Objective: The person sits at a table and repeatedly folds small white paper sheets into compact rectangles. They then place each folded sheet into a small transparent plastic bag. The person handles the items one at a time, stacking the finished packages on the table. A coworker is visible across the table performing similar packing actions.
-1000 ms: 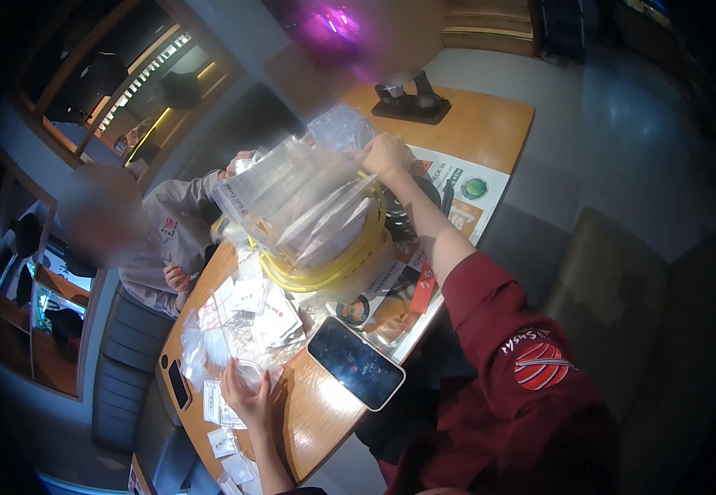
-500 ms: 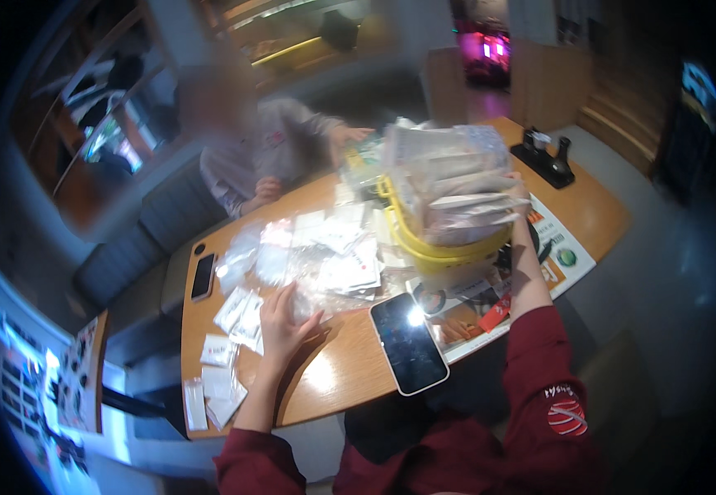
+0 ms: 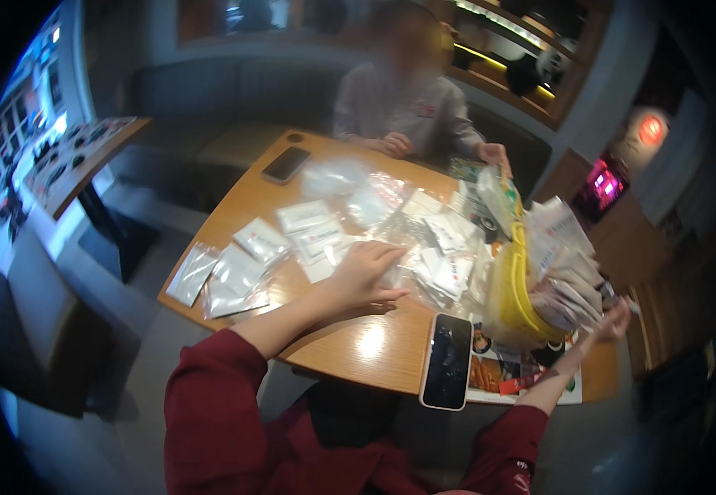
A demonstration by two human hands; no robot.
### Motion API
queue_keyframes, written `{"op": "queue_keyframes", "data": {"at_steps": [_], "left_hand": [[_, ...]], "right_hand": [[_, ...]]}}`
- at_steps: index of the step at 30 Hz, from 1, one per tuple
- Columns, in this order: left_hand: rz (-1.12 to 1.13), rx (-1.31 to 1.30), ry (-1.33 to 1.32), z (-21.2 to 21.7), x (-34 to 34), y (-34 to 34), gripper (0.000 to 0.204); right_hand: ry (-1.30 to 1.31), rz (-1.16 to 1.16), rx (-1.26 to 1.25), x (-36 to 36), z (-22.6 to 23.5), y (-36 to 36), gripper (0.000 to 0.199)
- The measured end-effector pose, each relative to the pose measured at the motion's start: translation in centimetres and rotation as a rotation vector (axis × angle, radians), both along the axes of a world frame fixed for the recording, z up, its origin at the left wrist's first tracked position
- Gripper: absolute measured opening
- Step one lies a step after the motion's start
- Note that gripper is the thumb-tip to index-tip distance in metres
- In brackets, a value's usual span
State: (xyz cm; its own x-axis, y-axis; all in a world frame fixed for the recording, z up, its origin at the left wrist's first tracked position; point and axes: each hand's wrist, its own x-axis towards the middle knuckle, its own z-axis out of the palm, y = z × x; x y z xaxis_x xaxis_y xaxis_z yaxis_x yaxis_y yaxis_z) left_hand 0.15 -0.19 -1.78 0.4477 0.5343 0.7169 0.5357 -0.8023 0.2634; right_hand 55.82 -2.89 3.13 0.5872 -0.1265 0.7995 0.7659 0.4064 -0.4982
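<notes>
Wooden tabletop [image 3: 358,346] at frame centre carries many small clear plastic sachets [image 3: 308,235]; left hand [image 3: 366,272] rests spread flat on them. Right hand [image 3: 614,322], lower right, touches the yellow plastic tub [image 3: 510,305] stuffed with packets, its grip unclear. Many sachets remain loose.

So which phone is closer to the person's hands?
The phone with the white edge, lying face up at the near table edge between both hands. The dark phone lies far off, near the other person.

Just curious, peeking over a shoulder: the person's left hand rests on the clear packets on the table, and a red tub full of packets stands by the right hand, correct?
Not quite: the tub is yellow, not red, as the head view shows. The left hand does rest on the clear packets, and the right hand is beside the tub.
</notes>
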Motion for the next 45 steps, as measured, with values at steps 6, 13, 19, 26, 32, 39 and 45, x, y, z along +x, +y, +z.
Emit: {"op": "queue_keyframes", "data": {"at_steps": [6, 13, 19, 26, 32, 39, 45], "left_hand": [[0.031, 0.01, -0.041, -0.4, -0.7, 0.5, 0.065], [0.001, -0.134, -0.14, 0.0, -1.2, 1.2, 0.064], [0.093, 0.031, -0.104, 1.9, -1.4, 0.3, 0.066], [0.089, 0.07, -0.098, 2.2, -0.8, -0.1, 0.068], [0.0, 0.059, -0.05, 2.1, -0.5, -0.8, 0.066], [-0.055, 0.048, 0.031, 2.4, 0.0, -1.9, 0.063], [-0.028, 0.043, 0.02, 2.2, 0.1, -1.7, 0.064]], "right_hand": [[-0.062, 0.204, 0.467, -15.8, 10.3, -7.3, 0.015], [-0.477, 1.151, -0.655, -35.5, 3.7, -0.5, 0.02], [-0.048, 1.329, -0.839, -34.8, -0.1, 1.2, 0.019], [-0.214, 1.373, -0.985, -33.4, -0.7, 1.9, 0.018], [-0.274, 1.409, -1.127, -34.4, -0.5, 1.0, 0.017], [-0.118, 1.417, -1.31, -35.4, -0.2, 0.5, 0.019], [0.1, 1.704, -1.204, -35.5, -1.3, 0.7, 0.023]]}}
